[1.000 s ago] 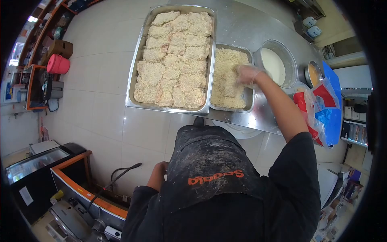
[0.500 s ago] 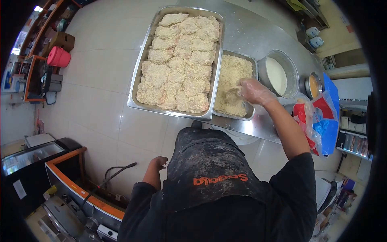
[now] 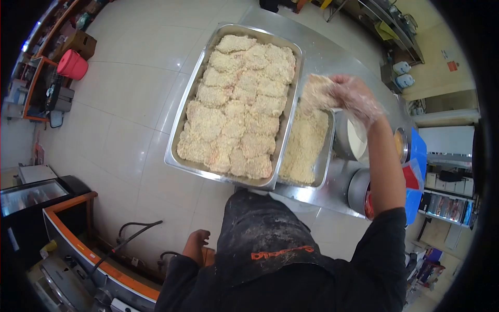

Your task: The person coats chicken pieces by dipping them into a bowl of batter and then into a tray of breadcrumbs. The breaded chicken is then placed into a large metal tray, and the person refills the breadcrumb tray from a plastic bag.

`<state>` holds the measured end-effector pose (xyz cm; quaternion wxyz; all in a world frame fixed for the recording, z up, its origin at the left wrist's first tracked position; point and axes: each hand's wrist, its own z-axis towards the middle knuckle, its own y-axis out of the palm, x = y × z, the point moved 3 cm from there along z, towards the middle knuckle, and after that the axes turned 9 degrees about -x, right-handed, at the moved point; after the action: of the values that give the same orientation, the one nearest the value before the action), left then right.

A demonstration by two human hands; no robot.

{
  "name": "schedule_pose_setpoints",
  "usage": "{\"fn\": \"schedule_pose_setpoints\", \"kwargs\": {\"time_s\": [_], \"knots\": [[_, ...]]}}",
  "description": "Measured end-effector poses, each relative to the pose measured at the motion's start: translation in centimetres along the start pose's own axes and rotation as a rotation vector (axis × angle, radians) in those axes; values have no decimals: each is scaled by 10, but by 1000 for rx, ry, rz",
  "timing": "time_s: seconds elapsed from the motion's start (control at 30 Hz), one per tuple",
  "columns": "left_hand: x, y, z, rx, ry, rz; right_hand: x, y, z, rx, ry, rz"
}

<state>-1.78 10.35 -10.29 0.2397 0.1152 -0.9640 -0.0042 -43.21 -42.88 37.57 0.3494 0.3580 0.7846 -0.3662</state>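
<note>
- Bare left hand [image 3: 198, 242]: hanging beside the black, flour-smeared apron [image 3: 267, 231], its fingers loosely half curled, with nothing seen in them and touching none of the food.
- Large, deep rectangular steel tray [image 3: 221, 177]: beyond the left fingers and left of the right fingers, set on the grey metal surface [image 3: 337, 187]. It bears close-packed rows of pale, crumb-coated pieces [image 3: 236, 106], edge against edge.
- Smaller rectangular steel tray [image 3: 324, 151]: below the right fingers and nearer the body, just beside the large one, holding loose cream-coloured crumbs [image 3: 304, 145].
- Flat, pale, crumb-covered piece [image 3: 318, 92]: at the tips of the right fingers, raised above the far end of the crumbs. It looks light, soft and floppy, probably moist under a coating that could shed. A gentle grip at one edge suits it; a hard squeeze would likely strip crumbs or dent it.
- Right hand [image 3: 356, 96] in a clear plastic glove: fingers closed in a pinch on the piece's right end, leaving the rest jutting left; the glove may slip if the coating is loose.
- Round grey metal pot [image 3: 343, 138] of white liquid [image 3: 357, 138]: nearer the body than the right fingers, partly behind the forearm.
- Small metal bowl [image 3: 406, 141] with yellow-orange contents: farther right of those fingers, partly hidden too.
</note>
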Motion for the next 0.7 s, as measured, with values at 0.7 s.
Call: {"fn": "schedule_pose_setpoints", "kwargs": {"time_s": [0.7], "knots": [[57, -21, -39, -165, -372, -668, 21, 64, 230, 252, -100, -1502]]}}
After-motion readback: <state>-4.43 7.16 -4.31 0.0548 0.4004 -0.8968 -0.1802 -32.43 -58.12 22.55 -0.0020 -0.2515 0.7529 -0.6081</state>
